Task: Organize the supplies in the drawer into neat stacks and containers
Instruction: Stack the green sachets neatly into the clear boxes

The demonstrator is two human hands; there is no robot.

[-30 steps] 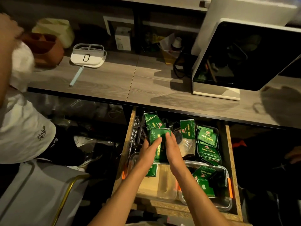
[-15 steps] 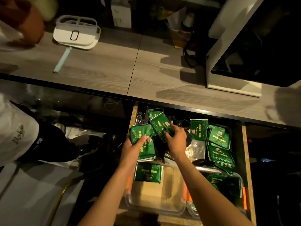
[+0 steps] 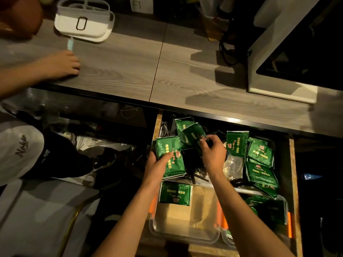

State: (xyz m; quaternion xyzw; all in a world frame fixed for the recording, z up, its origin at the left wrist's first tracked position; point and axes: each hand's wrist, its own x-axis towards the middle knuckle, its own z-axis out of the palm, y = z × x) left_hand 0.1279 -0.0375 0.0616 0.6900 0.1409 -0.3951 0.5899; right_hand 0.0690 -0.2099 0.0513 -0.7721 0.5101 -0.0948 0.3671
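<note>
The open wooden drawer (image 3: 294, 182) holds many green packets. My left hand (image 3: 157, 164) grips a small stack of green packets (image 3: 169, 156) at the drawer's left side. My right hand (image 3: 211, 153) pinches another green packet (image 3: 192, 134) further back. One packet (image 3: 175, 192) lies in the clear container (image 3: 185, 232) at the front left. A second clear container (image 3: 282, 204) at the front right holds several packets. More loose packets (image 3: 259, 164) lie along the right side, beside a crumpled clear wrapper (image 3: 233, 166).
Another person's hand (image 3: 59, 64) rests on the grey wooden counter (image 3: 130, 67) above the drawer, near a white caddy (image 3: 84, 25). A white-framed monitor (image 3: 289, 52) stands at the right. The person's white shirt (image 3: 18, 151) is at the left. Black utensils (image 3: 193, 164) lie between my hands.
My left hand carried its packets to the drawer's left side. My right hand reached back and took hold of another packet. Another person's hand came down on the counter.
</note>
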